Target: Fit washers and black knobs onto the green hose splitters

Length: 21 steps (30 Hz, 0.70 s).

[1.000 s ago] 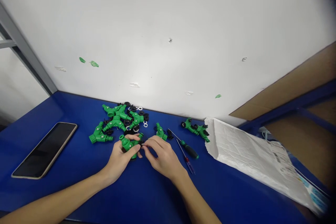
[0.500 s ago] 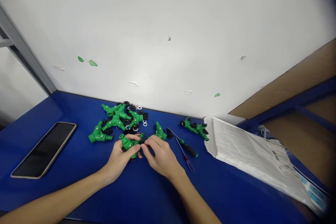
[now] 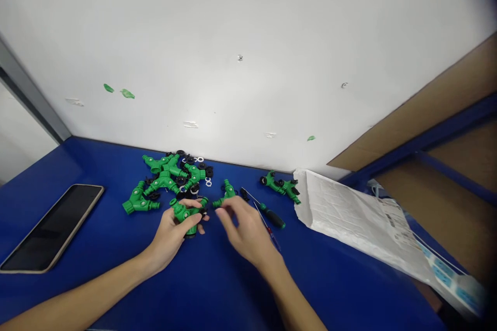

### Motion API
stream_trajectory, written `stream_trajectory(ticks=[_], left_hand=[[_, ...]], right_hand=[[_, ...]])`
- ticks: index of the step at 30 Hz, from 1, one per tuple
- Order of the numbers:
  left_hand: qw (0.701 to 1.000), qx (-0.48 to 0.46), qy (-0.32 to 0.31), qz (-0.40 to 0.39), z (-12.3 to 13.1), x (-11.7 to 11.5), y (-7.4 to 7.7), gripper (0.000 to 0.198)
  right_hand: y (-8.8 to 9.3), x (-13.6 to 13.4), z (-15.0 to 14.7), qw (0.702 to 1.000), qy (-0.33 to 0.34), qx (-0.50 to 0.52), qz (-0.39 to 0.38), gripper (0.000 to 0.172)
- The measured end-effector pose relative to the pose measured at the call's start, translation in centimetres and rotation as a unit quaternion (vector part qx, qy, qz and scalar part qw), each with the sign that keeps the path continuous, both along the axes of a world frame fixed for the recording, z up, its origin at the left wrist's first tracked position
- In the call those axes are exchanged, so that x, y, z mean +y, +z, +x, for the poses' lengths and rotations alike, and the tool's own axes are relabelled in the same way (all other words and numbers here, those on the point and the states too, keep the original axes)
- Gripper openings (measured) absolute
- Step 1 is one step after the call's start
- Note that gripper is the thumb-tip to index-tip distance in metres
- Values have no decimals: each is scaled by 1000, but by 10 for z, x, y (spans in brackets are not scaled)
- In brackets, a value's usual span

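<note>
My left hand (image 3: 171,230) is wrapped round a green plastic Y-shaped hose connector (image 3: 185,213), thumb on top; a small black part (image 3: 203,211) shows on its right side. My right hand (image 3: 246,227) is a little to the right, apart from that connector. Its thumb and forefinger are close together in a pinch, and anything between them is hidden. Just behind the right fingers lies a second green connector (image 3: 228,190), partly covered by them. Beyond my left hand is a pile of green connectors (image 3: 165,178) with black rings and white washers (image 3: 208,182) among them.
A green-black screwdriver (image 3: 274,217) and a red-handled one (image 3: 271,231) lie right of my right hand. Farther right are green connectors with black parts (image 3: 279,185) and a white padded envelope (image 3: 349,227). A phone (image 3: 52,227) lies left. A white wall (image 3: 233,98) rises behind the blue table (image 3: 186,289).
My right hand has come off the held connector and moved right. The left hand keeps hold of that connector. The view has turned slightly right.
</note>
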<state>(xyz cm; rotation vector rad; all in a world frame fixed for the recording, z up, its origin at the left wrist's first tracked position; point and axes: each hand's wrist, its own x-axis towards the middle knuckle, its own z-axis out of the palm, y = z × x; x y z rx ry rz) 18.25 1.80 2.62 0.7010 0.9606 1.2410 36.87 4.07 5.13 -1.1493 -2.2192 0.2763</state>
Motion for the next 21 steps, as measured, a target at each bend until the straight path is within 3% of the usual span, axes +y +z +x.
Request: stream_trajectory(ticks=[3, 4, 6, 9, 12, 16, 21], left_hand=[[999, -42, -7, -24, -2, 0, 0, 22], [998, -57, -10, -32, -2, 0, 0, 21], [996, -78, -15, -41, -2, 1, 0, 20], [996, -84, -17, -34, -2, 2, -3, 18], [996, -80, -16, -22, -3, 3, -6, 17], [998, -63, -9, -11, -4, 5, -5, 18], [999, 21, 5, 42, -5, 7, -1, 17]], right_hand=[[1, -16, 47, 978, -193, -77, 3, 18], [-2, -22, 62, 966, -230, -119, -10, 20], [-14, -31, 85, 950, -253, -179, -44, 17], [-32, -38, 95, 947, -252, -184, -80, 11], [-31, -37, 88, 966, -224, -69, -105, 13], [-3, -33, 70, 978, -125, 138, -94, 18], [28, -23, 45, 990, 17, 136, -40, 15]])
